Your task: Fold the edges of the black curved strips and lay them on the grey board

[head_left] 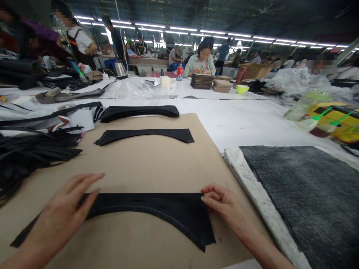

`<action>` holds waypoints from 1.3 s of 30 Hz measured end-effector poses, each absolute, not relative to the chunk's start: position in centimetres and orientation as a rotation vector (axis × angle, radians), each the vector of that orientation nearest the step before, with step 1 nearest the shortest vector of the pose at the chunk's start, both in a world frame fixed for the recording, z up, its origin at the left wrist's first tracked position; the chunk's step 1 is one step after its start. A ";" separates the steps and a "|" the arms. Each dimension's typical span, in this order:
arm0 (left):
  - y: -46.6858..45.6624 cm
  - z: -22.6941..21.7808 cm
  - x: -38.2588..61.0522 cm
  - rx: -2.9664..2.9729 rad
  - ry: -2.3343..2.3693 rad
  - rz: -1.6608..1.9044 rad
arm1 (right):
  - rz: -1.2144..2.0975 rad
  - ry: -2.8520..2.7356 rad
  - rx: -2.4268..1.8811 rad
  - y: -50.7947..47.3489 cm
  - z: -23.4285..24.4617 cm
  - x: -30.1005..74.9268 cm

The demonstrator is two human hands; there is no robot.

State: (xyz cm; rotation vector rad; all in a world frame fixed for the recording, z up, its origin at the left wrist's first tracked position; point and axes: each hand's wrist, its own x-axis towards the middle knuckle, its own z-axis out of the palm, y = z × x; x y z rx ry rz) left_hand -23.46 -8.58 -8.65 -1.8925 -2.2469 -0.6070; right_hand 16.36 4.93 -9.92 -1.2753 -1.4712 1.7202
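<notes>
A curved black fabric piece (157, 203) lies flat on brown paper (146, 168) in front of me. Its upper edge is nearly straight, and a line of stitching follows its arched lower edge. My right hand (221, 205) pinches the top right corner between thumb and fingers. Over the left part of the piece is my left hand (64, 209), slightly blurred, its fingers stretched out and apart; whether it touches the cloth is hard to tell. Farther back lie a similar black piece (146, 135) and a stack of such pieces (140, 112).
Black strips (36, 157) are heaped at the left. A dark textured pad (308, 190) on a white slab lies at the right, below a yellow box (336, 119) and plastic cups. Across the white table (235, 119), a person (200, 61) sits behind stacked brown pieces (202, 80).
</notes>
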 end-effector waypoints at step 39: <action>-2.3 -10.3 -1.8 -2.873 -1.467 -0.420 | 1.385 -1.839 -1.634 5.4 -9.0 15.8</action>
